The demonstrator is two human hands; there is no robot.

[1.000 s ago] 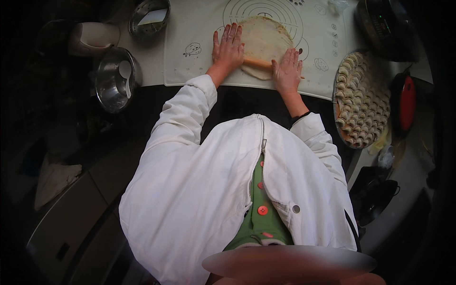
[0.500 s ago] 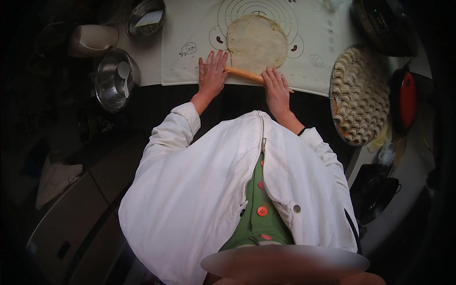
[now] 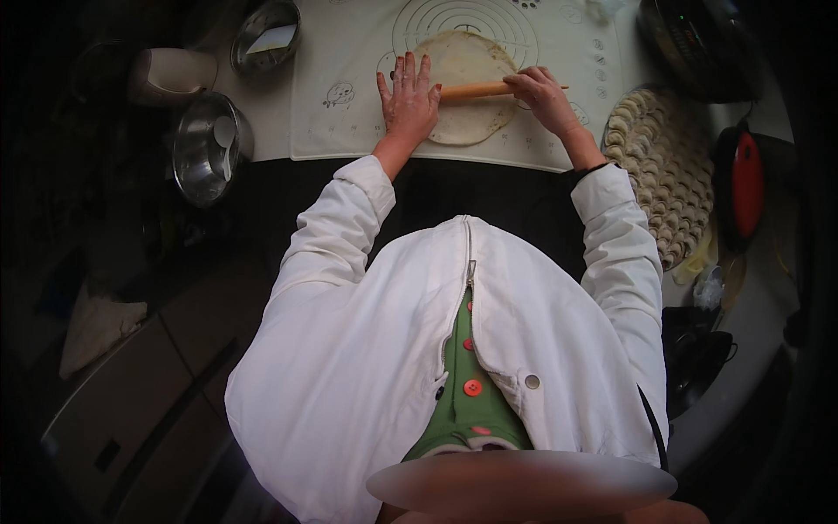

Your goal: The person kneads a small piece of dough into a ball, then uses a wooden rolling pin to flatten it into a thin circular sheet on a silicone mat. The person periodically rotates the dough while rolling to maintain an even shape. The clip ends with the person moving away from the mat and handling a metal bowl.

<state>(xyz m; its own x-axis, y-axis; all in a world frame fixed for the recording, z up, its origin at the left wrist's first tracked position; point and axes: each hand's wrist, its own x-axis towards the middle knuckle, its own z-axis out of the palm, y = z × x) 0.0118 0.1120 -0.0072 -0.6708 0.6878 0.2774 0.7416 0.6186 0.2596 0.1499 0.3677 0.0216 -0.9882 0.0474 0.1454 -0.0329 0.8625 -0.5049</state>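
A round, thin sheet of dough [image 3: 471, 129] lies on a white pastry mat [image 3: 336, 131] printed with circles. Across its middle rests a wooden rolling pin [image 3: 476, 90], its tapered right end pointing slightly upward in view. My left hand [image 3: 408, 105] lies over the pin's left end with the fingers stretched out and spread, and it covers that end and part of the dough's left edge. At the other end, my right hand [image 3: 543, 96] closes its fingers around the pin, just right of the dough.
Right of the mat, a large round tray holds rows of dumplings [image 3: 659, 166]. Beyond it are a red pan [image 3: 748, 188] and a dark cooker [image 3: 698, 48]. On the left stand a metal bowl with a white spoon [image 3: 209, 148], another metal bowl [image 3: 266, 39] and a pale appliance [image 3: 175, 74].
The rolling pin has moved away from me, from the dough's near edge to its middle. My right hand has gone from lying flat on it to gripping its end, farther right.
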